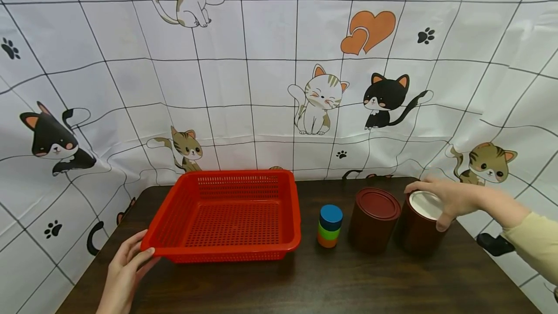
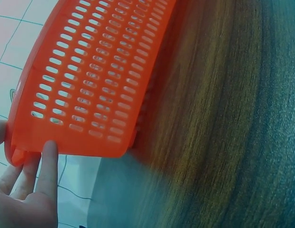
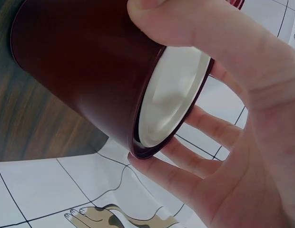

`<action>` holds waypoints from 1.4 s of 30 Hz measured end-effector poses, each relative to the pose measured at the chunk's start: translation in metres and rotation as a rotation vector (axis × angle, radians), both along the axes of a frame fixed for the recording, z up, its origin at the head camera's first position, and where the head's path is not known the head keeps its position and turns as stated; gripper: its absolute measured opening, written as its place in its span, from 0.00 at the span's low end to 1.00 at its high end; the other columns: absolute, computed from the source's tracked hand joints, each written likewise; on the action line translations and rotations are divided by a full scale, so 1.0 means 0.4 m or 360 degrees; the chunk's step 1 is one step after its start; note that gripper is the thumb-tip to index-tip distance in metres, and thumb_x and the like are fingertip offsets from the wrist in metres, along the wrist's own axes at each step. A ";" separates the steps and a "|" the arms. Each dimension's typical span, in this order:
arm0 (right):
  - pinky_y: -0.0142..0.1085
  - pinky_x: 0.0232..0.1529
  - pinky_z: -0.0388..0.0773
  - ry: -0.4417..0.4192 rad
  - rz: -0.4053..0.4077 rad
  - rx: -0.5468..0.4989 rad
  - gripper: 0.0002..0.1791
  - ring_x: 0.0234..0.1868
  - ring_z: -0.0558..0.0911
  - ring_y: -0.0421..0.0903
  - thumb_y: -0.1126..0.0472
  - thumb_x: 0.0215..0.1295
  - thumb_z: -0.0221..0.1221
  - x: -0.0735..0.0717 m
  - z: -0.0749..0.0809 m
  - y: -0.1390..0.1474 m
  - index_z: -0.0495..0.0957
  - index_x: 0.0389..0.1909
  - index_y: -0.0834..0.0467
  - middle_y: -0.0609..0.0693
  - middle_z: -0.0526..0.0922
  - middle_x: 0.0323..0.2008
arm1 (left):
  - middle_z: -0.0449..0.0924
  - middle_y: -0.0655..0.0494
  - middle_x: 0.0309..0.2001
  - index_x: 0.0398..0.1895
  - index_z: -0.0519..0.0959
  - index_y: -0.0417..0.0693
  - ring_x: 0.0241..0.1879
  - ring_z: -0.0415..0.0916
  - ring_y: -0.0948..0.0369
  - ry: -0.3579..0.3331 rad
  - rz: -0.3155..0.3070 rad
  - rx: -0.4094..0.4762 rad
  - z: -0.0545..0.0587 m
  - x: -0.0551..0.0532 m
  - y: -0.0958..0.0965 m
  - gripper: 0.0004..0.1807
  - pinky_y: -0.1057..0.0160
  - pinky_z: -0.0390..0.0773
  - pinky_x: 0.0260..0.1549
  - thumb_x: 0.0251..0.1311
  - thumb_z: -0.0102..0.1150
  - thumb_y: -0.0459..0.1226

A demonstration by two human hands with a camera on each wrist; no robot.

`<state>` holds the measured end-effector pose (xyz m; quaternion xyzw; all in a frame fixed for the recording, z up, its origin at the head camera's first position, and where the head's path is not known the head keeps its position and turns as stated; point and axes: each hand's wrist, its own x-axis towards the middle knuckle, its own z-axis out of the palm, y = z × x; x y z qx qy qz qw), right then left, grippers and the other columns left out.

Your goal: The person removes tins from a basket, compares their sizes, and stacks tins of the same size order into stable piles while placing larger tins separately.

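A red plastic basket (image 1: 226, 252) with slotted walls stands at the left of the dark table. My left hand (image 1: 126, 270) holds its near left corner, thumb on top of the rim and fingers beneath; the left wrist view shows the fingers against the slotted wall (image 2: 85, 90). At the right, my right hand (image 1: 457, 197) grips the upper rim of a dark brown-red canister (image 1: 416, 231) from above. Its top is a white disc (image 3: 173, 95), set inside the dark rim. In the right wrist view, thumb and fingers span opposite sides of that rim.
A second canister (image 1: 370, 229) with a dark red lid stands just left of the gripped one. Between it and the basket is a small blue, green and orange stack (image 1: 329, 227). White cloth with cat prints (image 1: 270, 86) hangs behind the wooden table (image 1: 314, 290).
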<state>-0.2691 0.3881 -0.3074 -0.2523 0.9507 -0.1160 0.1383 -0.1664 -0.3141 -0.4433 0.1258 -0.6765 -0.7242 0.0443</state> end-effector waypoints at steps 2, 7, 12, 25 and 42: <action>0.37 0.34 0.72 0.0014 0.0014 0.0009 0.53 0.47 0.71 0.52 0.57 0.28 0.79 0.001 -0.004 -0.003 0.66 0.63 0.43 0.58 0.69 0.54 | 0.74 0.77 0.44 0.72 0.58 0.59 0.43 0.76 0.79 -0.0012 0.0008 -0.0007 -0.001 0.002 -0.001 0.32 0.72 0.85 0.44 0.68 0.59 0.39; 0.35 0.33 0.71 0.0013 0.0037 0.0009 0.52 0.46 0.70 0.51 0.55 0.30 0.79 0.003 -0.013 -0.012 0.66 0.63 0.44 0.56 0.70 0.54 | 0.75 0.77 0.43 0.71 0.58 0.57 0.43 0.77 0.78 0.0015 0.0021 0.0031 -0.006 0.007 -0.005 0.31 0.71 0.85 0.43 0.69 0.58 0.37; 0.32 0.32 0.72 -0.0005 0.0047 -0.0010 0.51 0.45 0.70 0.50 0.55 0.31 0.79 0.006 -0.012 -0.019 0.66 0.63 0.45 0.54 0.70 0.52 | 0.74 0.77 0.44 0.72 0.58 0.56 0.43 0.77 0.78 0.0020 0.0028 0.0035 -0.008 0.010 -0.008 0.32 0.71 0.85 0.43 0.69 0.58 0.37; 0.37 0.33 0.74 -0.0123 -0.0009 -0.0011 0.55 0.48 0.70 0.55 0.60 0.31 0.79 -0.001 -0.007 -0.018 0.65 0.67 0.48 0.63 0.67 0.60 | 0.76 0.76 0.43 0.71 0.59 0.58 0.43 0.77 0.78 0.0042 0.0005 0.0031 -0.002 0.005 -0.006 0.30 0.72 0.85 0.44 0.69 0.58 0.37; 0.39 0.35 0.76 -0.0177 -0.0049 -0.0019 0.57 0.51 0.69 0.58 0.66 0.30 0.79 0.001 -0.005 -0.022 0.63 0.69 0.50 0.66 0.65 0.64 | 0.75 0.76 0.43 0.72 0.57 0.56 0.43 0.78 0.77 0.0018 -0.0003 0.0005 0.002 0.001 -0.004 0.32 0.72 0.84 0.44 0.69 0.58 0.38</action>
